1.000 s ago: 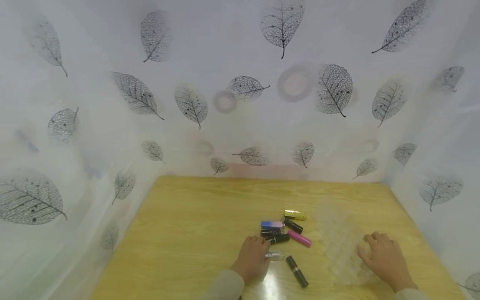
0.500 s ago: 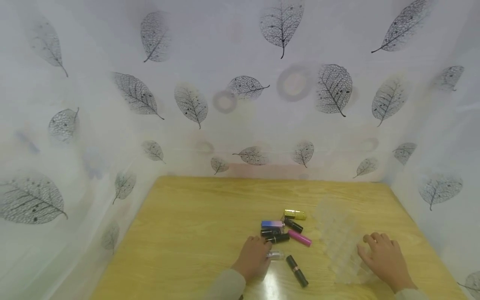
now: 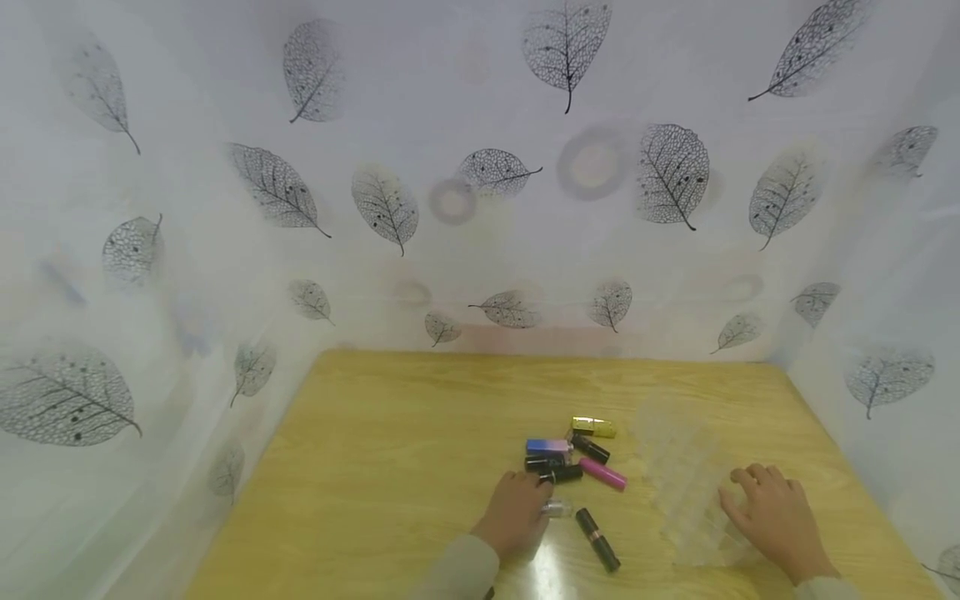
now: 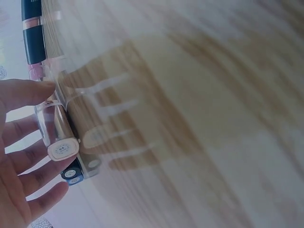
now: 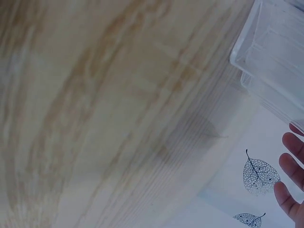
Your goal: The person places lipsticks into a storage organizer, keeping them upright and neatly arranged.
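Observation:
My left hand [image 3: 513,515] holds a lipstick [image 4: 58,126] between thumb and fingers at the table surface. Its base is pale with a round label, and its clear end [image 3: 557,508] sticks out past my fingertips in the head view. Just beyond my fingers lie a dark lipstick tube [image 3: 562,474] and another black tube [image 3: 543,461]. On the right, my right hand [image 3: 776,521] rests with bent, relaxed fingers at the near right side of a clear plastic organizer [image 3: 686,492]. In the right wrist view its fingers [image 5: 292,164] lie beside the organizer's wall [image 5: 273,52].
Near the dark tubes lie a blue-pink tube [image 3: 548,447], a gold one [image 3: 594,427], a black one [image 3: 591,449] and a magenta one [image 3: 603,474]. A dark lipstick [image 3: 597,540] lies nearer. Leaf-printed sheeting [image 3: 510,250] encloses the wooden table [image 3: 390,442].
Both hands stay nearly in place; the whole head view has shifted slightly to the right and up. The lipsticks and organizer keep their places relative to one another.

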`<state>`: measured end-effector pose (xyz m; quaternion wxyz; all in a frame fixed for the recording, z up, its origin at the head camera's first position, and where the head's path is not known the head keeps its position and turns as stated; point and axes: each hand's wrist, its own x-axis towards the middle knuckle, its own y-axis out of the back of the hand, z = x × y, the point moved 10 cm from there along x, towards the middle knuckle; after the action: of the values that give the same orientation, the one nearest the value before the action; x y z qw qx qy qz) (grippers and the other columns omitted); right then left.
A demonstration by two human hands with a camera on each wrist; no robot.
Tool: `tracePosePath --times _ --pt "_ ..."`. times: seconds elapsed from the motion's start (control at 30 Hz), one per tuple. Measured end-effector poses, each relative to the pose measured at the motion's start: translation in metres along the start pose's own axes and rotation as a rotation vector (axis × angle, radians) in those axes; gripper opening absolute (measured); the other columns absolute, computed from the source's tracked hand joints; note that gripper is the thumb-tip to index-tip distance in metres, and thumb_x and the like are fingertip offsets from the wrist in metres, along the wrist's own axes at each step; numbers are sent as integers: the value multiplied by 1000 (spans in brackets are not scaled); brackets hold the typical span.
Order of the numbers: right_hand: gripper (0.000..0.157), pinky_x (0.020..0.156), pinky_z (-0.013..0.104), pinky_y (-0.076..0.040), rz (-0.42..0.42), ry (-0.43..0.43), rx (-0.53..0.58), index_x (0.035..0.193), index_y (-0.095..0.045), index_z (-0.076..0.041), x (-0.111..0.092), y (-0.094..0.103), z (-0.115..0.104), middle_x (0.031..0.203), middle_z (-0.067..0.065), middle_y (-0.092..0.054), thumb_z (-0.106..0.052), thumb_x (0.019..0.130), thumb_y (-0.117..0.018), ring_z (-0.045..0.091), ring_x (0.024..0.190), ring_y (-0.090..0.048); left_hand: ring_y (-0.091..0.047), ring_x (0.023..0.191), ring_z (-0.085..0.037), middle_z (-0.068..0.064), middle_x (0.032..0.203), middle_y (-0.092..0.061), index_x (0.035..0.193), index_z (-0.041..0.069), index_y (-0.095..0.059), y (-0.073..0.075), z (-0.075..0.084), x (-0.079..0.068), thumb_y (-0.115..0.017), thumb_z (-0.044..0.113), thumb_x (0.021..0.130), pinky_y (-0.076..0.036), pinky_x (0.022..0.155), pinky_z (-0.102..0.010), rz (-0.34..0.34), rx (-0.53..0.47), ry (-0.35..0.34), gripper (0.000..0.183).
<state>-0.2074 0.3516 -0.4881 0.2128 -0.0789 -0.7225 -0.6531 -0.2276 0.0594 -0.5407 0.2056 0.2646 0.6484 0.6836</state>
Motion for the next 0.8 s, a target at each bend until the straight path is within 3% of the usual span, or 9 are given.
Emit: tracePosePath --times 0.27,0.47,0.8 --pt "23 62 53 -45 -30 -14 10 86 -65 -4 1 -2 0 86 15 -63 -24 77 -68 35 80 -58 -57 85 -12 4 89 -62 96 20 -61 -1 3 3 -60 30 82 -46 80 -29 -18 -21 -3 18" --pt "24 61 52 -45 5 14 4 85 -65 -3 1 2 -3 84 15 -63 -24 75 -69 33 77 -58 -56 84 -11 6 86 -60 97 21 -60 1 6 3 -57 31 85 -46 79 -28 2 -23 -15 16" --pt "23 61 52 -46 22 20 12 85 -65 -3 0 4 -4 84 15 -63 -23 74 -69 34 78 -58 -56 89 -11 6 93 -62 105 21 -61 -3 12 5 -56 31 88 -47 85 -30 -42 -26 -10 21"
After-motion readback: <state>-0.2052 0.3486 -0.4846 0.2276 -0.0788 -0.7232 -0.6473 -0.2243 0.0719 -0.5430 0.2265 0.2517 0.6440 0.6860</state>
